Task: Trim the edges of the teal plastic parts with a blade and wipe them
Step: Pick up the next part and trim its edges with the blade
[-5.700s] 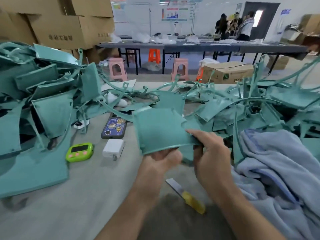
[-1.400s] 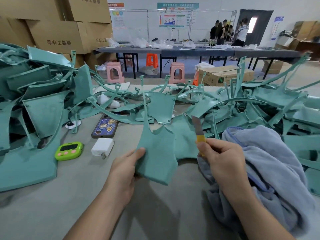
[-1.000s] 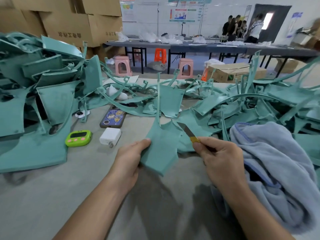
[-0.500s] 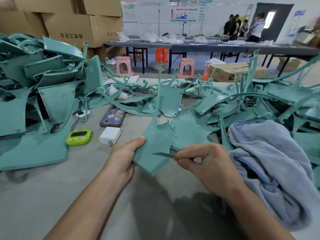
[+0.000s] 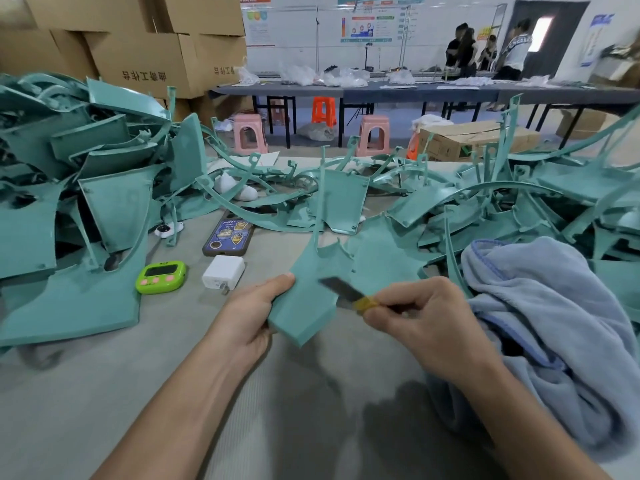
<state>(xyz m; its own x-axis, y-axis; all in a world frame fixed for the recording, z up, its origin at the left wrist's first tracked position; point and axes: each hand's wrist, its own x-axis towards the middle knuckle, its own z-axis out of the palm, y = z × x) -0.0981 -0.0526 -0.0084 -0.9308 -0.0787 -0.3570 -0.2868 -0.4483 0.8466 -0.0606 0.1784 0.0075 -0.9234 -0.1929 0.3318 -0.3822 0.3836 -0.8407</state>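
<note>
I'm on the trimming step: my left hand [image 5: 252, 317] grips the teal part [image 5: 304, 303] just above the desk [image 5: 104, 393], and my right hand [image 5: 426, 317] pinches the blade [image 5: 341, 289] at its right edge. Next, I judge, a steady scrape along that edge, then the cloth [image 5: 554, 323].

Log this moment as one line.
step: trimming edge | left hand: holds teal part | right hand: pinches blade at part's edge | towel: lying at right
</note>
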